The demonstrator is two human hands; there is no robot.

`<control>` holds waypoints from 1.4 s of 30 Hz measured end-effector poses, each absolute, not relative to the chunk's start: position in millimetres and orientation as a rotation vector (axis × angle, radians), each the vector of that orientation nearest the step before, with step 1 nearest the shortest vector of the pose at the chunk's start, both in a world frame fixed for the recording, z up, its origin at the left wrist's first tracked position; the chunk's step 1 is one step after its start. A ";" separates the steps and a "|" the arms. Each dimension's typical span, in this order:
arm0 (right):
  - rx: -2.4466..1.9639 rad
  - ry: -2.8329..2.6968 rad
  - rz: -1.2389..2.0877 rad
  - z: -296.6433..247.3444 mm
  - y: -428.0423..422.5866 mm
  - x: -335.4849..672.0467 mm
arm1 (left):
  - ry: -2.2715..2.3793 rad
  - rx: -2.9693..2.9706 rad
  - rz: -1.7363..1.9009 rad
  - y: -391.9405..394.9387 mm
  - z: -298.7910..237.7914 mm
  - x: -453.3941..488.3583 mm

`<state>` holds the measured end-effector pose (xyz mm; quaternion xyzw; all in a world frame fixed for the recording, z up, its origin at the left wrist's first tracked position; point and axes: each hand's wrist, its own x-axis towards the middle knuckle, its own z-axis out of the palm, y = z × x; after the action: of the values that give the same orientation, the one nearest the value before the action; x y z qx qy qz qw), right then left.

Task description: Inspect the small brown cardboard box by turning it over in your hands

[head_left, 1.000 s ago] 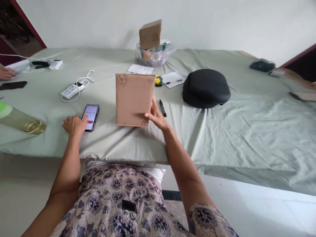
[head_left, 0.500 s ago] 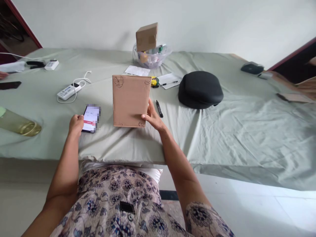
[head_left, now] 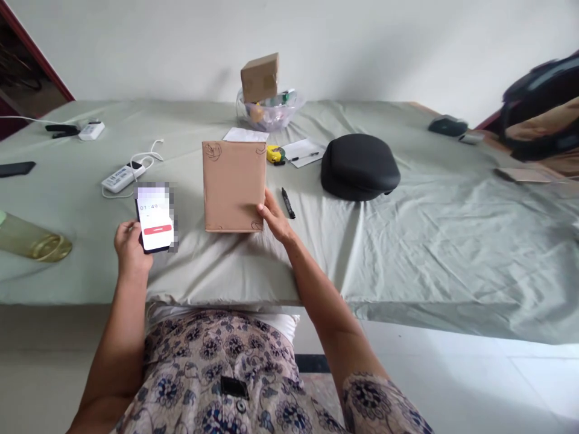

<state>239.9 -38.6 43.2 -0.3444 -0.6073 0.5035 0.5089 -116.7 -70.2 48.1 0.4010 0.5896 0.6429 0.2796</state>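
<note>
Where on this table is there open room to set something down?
The cloth right of the black case is bare. It is crowded between the bowl, papers, pen and brown book.

left hand (head_left: 129,244) now gripping phone (head_left: 154,218), lifted off table, screen tilted up
</note>
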 end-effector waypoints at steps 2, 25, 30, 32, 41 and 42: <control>-0.845 -1.454 1.211 43.4 -39.1 239.3 | 1.366 0.988 1.853 -76.7 60.9 -103.7; -1.055 -1.525 0.987 40.0 -41.6 249.0 | 0.665 1.088 1.747 -56.9 63.3 61.4; -1.172 -1.399 0.585 54.2 -64.9 253.7 | 0.656 1.117 1.730 -53.6 64.1 64.4; -1.151 -1.418 0.524 56.0 -76.6 254.4 | 0.631 1.100 1.734 -54.6 66.6 66.1; -0.864 -1.894 0.335 48.8 -90.9 252.4 | 0.553 1.007 1.747 -64.0 81.4 77.7; -0.851 -1.904 0.318 48.4 -90.6 252.6 | 0.553 1.000 1.749 -63.9 81.8 78.4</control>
<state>252.6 -90.6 48.4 -0.3510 -0.7851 0.1311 0.4932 78.4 -63.9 81.8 0.4140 0.2290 0.7238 0.5022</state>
